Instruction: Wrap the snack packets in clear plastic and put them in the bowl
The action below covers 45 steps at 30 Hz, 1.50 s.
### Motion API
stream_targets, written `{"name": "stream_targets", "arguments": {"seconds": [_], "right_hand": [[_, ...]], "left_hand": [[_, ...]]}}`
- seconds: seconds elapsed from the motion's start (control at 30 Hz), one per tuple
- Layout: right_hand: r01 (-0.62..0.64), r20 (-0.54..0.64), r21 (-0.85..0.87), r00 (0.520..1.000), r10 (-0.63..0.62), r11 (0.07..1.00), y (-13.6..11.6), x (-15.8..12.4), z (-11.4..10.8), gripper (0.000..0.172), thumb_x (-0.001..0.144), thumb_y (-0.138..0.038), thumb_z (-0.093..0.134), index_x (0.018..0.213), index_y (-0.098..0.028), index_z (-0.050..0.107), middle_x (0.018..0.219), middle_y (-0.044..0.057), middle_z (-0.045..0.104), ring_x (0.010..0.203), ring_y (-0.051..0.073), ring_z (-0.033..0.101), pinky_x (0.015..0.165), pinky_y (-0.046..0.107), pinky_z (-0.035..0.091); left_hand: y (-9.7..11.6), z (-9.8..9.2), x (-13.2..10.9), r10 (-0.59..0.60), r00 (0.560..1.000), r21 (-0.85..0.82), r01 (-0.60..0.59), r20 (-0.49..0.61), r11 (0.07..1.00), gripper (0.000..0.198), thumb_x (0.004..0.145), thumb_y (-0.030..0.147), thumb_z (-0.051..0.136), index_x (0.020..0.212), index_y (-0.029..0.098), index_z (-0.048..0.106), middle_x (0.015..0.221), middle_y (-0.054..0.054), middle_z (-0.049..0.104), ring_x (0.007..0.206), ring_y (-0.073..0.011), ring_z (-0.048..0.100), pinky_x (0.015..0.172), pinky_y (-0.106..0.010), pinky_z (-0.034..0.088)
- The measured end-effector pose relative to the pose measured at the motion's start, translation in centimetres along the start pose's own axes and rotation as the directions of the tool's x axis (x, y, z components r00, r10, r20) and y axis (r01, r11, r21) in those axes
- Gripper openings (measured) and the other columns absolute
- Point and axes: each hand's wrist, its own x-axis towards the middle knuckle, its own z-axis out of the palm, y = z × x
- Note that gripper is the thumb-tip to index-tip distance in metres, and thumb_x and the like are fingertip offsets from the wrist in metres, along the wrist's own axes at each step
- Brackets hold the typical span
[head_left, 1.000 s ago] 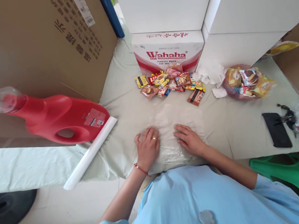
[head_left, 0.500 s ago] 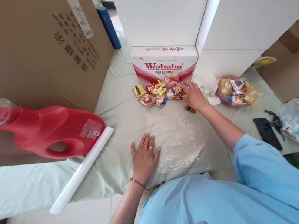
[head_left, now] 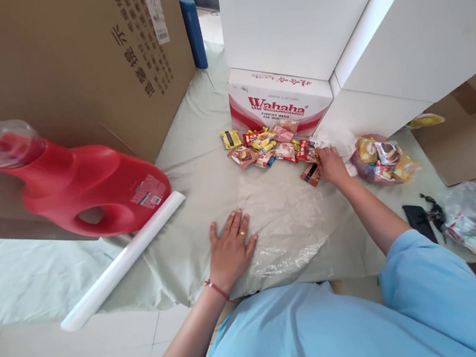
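Observation:
My left hand (head_left: pixel 230 248) lies flat on the cloth-covered table, fingers spread, at the left edge of a clear plastic sheet (head_left: pixel 284 219). It holds nothing. At the right end of a pile of wrapped snacks (head_left: pixel 264 146), my right hand (head_left: pixel 332 165) has its fingertips closed on the edge of a red snack packet (head_left: pixel 306 149) with a cookie picture. A brown snack packet (head_left: pixel 310 175) lies just below that packet, close to the same fingers. Yellow, pink and brown wrappers make up the rest of the pile.
Behind the pile stands a Wahaha carton (head_left: pixel 280 100). To the right sits a bag of snacks (head_left: pixel 382 160), then a black phone-like object (head_left: pixel 418 222) and a plastic bag (head_left: pixel 474 220). A red detergent bottle (head_left: pixel 96 188) and a white roll (head_left: pixel 125 261) lie left.
My right hand has drawn the red packet rightward, to the end of the pile. More of the brown packet shows. The left hand stays put, while the view has turned slightly.

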Motion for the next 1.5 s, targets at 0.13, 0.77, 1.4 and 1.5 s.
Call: {"name": "stream_targets", "arguments": {"seconds": [0.13,0.77,1.4,1.5], "right_hand": [[0.2,0.153,0.089,0.965,-0.212,0.976,0.4,-1.0,0.3,0.057,0.087,-0.009,0.049,0.143,-0.008,0.055,0.131,0.023,0.064,0.118,0.036,0.055,0.104,0.047,0.045],[0.311,0.108,0.185,0.936,-0.334,0.932,1.2,4.6,-0.3,0.063,0.081,-0.011,0.058,0.143,-0.014,0.065,0.149,0.019,0.059,0.135,0.037,0.054,0.113,0.053,0.045],[0.278,0.427,0.433,0.775,-0.466,0.858,-13.2,-9.7,-5.1,0.04,0.103,-0.043,0.059,0.13,-0.016,0.068,0.124,0.015,0.071,0.106,0.026,0.07,0.088,0.033,0.052],[0.322,0.415,0.348,0.789,-0.453,0.88,-14.5,-12.1,-4.9,0.056,0.097,-0.048,0.067,0.146,-0.022,0.059,0.142,0.015,0.064,0.116,0.029,0.069,0.092,0.035,0.053]], "left_hand": [[0.0,0.0,0.0,0.0,1.0,-0.004,0.0,0.004,1.0,0.059,0.106,0.044,0.043,0.161,0.022,0.044,0.168,-0.014,0.041,0.155,-0.0341,0.04,0.128,-0.071,0.009],[0.2,-0.2,0.0,-0.014,1.0,0.025,0.013,0.028,1.0,0.057,0.107,0.045,0.04,0.16,0.024,0.045,0.167,-0.014,0.042,0.154,-0.0323,0.041,0.129,-0.068,0.009],[0.4,-0.3,-0.1,-0.016,1.0,-0.029,0.016,0.001,0.999,0.057,0.106,0.044,0.041,0.159,0.023,0.047,0.167,-0.014,0.043,0.155,-0.032,0.04,0.129,-0.068,0.01],[0.4,-0.3,-0.1,-0.021,1.0,-0.021,0.021,0.004,1.0,0.056,0.106,0.044,0.04,0.158,0.023,0.048,0.167,-0.013,0.043,0.155,-0.0307,0.04,0.129,-0.067,0.009]]}}
